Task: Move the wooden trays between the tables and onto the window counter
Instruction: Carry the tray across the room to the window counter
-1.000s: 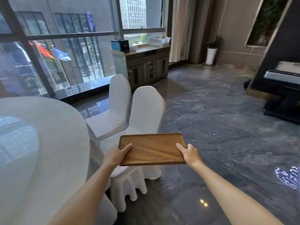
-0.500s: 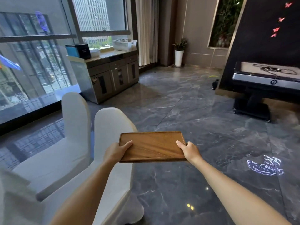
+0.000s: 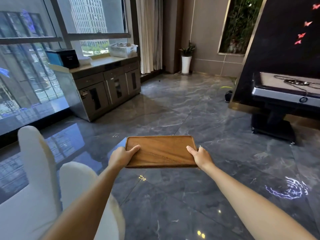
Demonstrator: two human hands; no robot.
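Note:
I carry a flat rectangular wooden tray (image 3: 161,150) level in front of me, above the dark marble floor. My left hand (image 3: 121,157) grips its left edge with the thumb on top. My right hand (image 3: 200,156) grips the right edge the same way. The tray holds nothing. The window counter (image 3: 105,62), a grey cabinet with a pale top, stands ahead to the left under the window.
On the counter sit a black and blue box (image 3: 65,58), a white dish (image 3: 84,60) and a white basket (image 3: 123,49). Two white-covered chairs (image 3: 39,170) are close at my lower left. A dark table (image 3: 284,94) stands at the right, a potted plant (image 3: 186,58) in the far corner.
My view has swung right, away from the round white table, which has left the frame. The chairs slid to the lower left and the counter looms larger. Both hands keep the tray.

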